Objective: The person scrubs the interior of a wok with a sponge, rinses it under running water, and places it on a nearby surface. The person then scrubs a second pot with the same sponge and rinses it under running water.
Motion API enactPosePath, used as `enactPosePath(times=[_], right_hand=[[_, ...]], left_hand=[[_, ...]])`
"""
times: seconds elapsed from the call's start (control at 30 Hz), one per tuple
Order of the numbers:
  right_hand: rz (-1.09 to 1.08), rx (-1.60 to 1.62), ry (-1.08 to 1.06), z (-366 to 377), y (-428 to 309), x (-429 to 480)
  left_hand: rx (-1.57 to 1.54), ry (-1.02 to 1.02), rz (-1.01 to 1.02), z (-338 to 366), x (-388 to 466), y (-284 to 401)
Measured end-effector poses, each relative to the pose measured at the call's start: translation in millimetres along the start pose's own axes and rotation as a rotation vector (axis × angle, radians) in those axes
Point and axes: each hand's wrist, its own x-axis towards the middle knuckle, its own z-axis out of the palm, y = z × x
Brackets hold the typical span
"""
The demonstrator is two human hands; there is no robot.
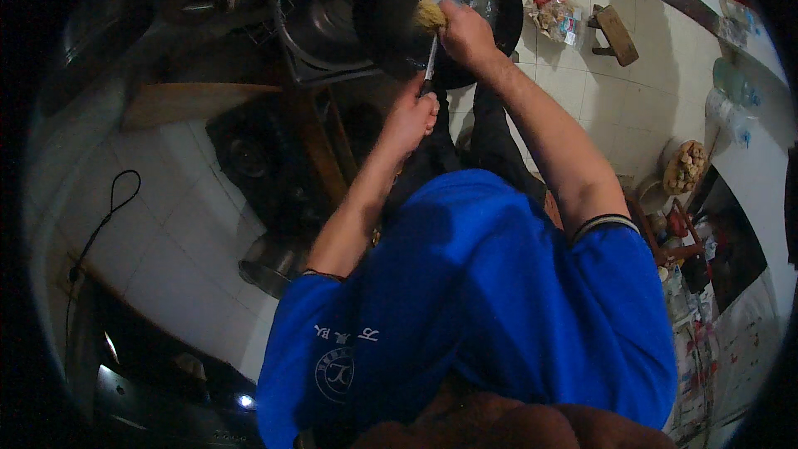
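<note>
Before me at the top is a large dark wok (389, 43) with wet, shiny patches inside. My left hand (414, 115) is closed around the dark handle of a long metal utensil (431, 56), whose flat head lies over the wok. A tan, bristly scrubber (429, 15) is held in my right hand (466, 34), above the wok and close to the utensil's shaft. The far end of the utensil is partly hidden behind my right hand and the scrubber.
A metal sink basin (312, 25) adjoins the wok on the left. Below it stands a dark stove (249, 156). On the tiled floor at right are a small wooden stool (617, 34), plastic bags (557, 20) and a basket of tan, knobbly items (684, 168).
</note>
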Motion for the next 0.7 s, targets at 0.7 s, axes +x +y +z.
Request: enactPosePath(times=[0.7], right_hand=[[-0.208, -0.097, 0.18, -2.7, -13.2, -28.3]], left_hand=[[-0.15, -0.065, 0.049, -10.2, -7.8, -2.1]])
